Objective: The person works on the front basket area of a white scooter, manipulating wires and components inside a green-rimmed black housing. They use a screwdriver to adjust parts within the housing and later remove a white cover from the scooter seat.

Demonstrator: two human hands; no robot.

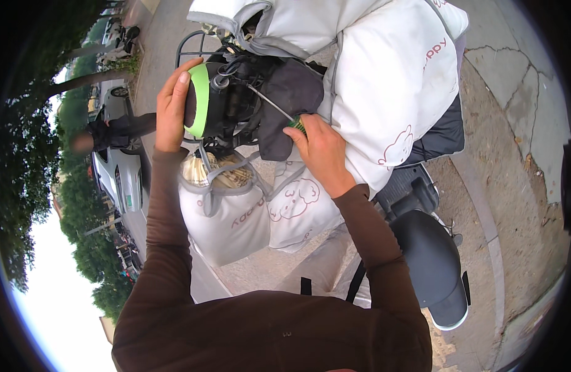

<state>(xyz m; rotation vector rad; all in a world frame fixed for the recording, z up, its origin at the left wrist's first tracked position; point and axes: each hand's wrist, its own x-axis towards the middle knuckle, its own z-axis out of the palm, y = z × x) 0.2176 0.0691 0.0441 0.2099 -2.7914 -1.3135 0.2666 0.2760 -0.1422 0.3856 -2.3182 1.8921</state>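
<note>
My right hand (323, 146) is closed round the green handle of a screwdriver (274, 105). Its metal shank slants up and left into exposed black fittings and wires (239, 84) at a scooter's handlebar area. On the left, my left hand (172, 111) grips the edge of a rounded black housing with a bright green band (200, 101), thumb and fingers against its rim. Dark grey cloth (293, 93) lies bunched beside the wires, under the screwdriver. The screwdriver's tip is hard to make out among the fittings.
A white padded scooter wind cover (391, 68) with grey edging spreads around the handlebars. Its white pouch (226, 211) hangs below my left hand. The black scooter seat (431, 260) is at right. A person (115, 131) and a white car (121, 177) are at left.
</note>
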